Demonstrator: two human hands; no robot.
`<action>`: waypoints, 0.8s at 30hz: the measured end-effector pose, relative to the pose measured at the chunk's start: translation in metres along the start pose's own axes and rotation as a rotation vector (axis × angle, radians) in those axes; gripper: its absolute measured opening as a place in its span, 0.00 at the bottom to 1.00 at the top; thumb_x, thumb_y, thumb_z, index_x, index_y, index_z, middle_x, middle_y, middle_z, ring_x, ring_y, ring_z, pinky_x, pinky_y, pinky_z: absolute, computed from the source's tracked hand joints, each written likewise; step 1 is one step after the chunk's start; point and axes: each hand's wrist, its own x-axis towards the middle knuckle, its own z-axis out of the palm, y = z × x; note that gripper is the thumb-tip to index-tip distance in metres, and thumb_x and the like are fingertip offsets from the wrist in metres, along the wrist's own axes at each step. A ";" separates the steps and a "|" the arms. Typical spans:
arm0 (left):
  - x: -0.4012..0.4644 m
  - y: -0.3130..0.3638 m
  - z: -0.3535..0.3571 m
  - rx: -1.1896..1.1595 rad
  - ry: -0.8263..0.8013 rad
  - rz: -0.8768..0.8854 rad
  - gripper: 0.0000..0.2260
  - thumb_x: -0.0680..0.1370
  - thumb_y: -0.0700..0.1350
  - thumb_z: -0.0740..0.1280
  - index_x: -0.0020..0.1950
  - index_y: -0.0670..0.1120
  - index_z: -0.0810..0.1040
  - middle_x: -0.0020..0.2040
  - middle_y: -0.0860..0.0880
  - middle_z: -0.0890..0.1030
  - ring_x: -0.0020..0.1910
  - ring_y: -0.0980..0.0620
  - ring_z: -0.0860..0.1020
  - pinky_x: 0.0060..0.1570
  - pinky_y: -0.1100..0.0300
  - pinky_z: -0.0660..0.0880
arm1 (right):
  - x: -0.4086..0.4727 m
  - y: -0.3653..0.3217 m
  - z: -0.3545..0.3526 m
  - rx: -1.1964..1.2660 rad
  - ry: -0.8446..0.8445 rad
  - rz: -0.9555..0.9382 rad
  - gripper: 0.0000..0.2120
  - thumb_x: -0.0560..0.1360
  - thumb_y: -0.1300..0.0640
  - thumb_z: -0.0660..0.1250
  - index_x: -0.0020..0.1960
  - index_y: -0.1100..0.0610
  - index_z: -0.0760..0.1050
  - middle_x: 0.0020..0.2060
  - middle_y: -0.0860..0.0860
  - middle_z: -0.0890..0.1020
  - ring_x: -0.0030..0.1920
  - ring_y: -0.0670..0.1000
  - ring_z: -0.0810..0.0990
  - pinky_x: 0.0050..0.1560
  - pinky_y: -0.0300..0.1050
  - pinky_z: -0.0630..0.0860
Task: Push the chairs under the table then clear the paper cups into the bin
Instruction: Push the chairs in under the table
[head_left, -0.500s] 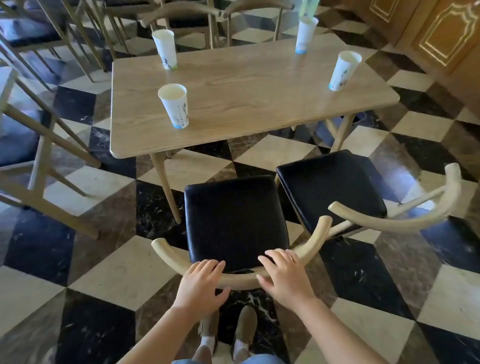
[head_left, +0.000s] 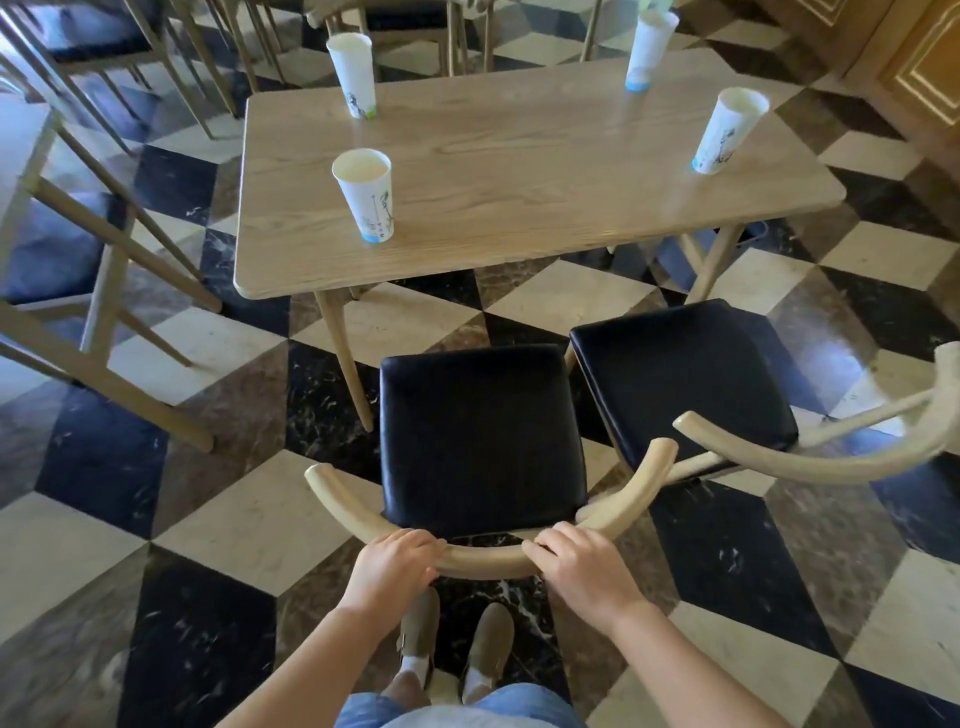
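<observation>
A wooden chair with a black seat (head_left: 480, 441) stands in front of me, pulled out from the light wooden table (head_left: 524, 171). My left hand (head_left: 392, 564) and my right hand (head_left: 582, 569) both grip its curved backrest rail. A second black-seated chair (head_left: 680, 379) stands to its right, turned a little, also clear of the table. Several white paper cups stand on the table: one at near left (head_left: 366, 195), one at far left (head_left: 353, 73), one at far right (head_left: 647, 47), one at near right (head_left: 727, 130). No bin is in view.
More wooden chairs stand beyond the table (head_left: 400, 21) and at the left (head_left: 78, 249). Wood-panelled cabinets (head_left: 904, 57) line the right wall. The floor is a checkered marble pattern. My feet (head_left: 452, 654) are just behind the chair.
Both hands have closed around the backrest rail, fingers now curled over it. The view has shifted slightly closer to the table.
</observation>
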 end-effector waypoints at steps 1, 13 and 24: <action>-0.001 -0.002 0.001 -0.006 0.001 -0.013 0.19 0.51 0.47 0.83 0.39 0.52 0.85 0.36 0.56 0.83 0.34 0.56 0.82 0.30 0.64 0.77 | 0.001 0.001 0.000 -0.006 -0.006 -0.007 0.20 0.58 0.63 0.79 0.50 0.55 0.81 0.37 0.50 0.82 0.37 0.51 0.80 0.32 0.44 0.78; 0.031 -0.021 -0.010 -0.038 0.023 -0.153 0.18 0.53 0.45 0.83 0.41 0.52 0.85 0.39 0.56 0.84 0.38 0.55 0.82 0.34 0.60 0.79 | 0.050 0.023 -0.003 -0.066 -0.060 -0.049 0.18 0.58 0.65 0.78 0.46 0.54 0.79 0.35 0.49 0.79 0.34 0.50 0.77 0.26 0.42 0.76; 0.102 -0.072 -0.025 -0.029 0.042 -0.243 0.19 0.55 0.45 0.82 0.44 0.51 0.85 0.42 0.54 0.85 0.42 0.55 0.83 0.43 0.59 0.78 | 0.146 0.062 -0.013 -0.103 -0.081 -0.099 0.18 0.55 0.67 0.77 0.41 0.54 0.77 0.32 0.48 0.76 0.31 0.49 0.74 0.24 0.40 0.72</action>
